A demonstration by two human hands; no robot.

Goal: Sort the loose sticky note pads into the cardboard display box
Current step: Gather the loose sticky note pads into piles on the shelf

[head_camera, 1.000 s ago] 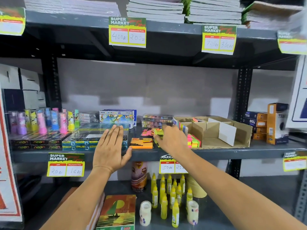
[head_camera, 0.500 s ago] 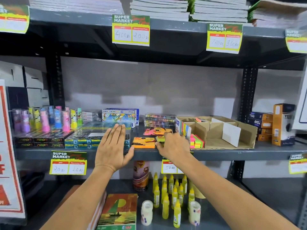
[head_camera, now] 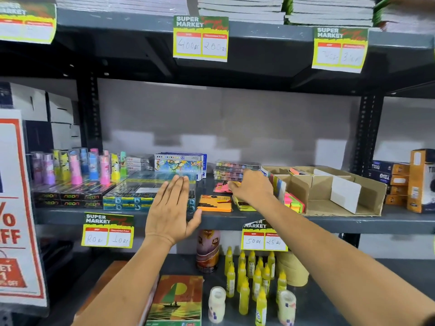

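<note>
Shelf edge [head_camera: 235,220]: right hand [head_camera: 253,188] over loose pads [head_camera: 223,185] beside cardboard box [head_camera: 353,198]

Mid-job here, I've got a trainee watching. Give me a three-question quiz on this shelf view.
1. True or false: the cardboard display box is completely full of pads.
2. Which hand is reaching over the loose pads: A) left hand B) right hand?
3. Fill in: the orange pad lies to the ____ of the box.

Key
1. False; most compartments are empty, with bright pads only at its left end.
2. B; the left hand is flat and open in front of the pen boxes.
3. Left.
</note>
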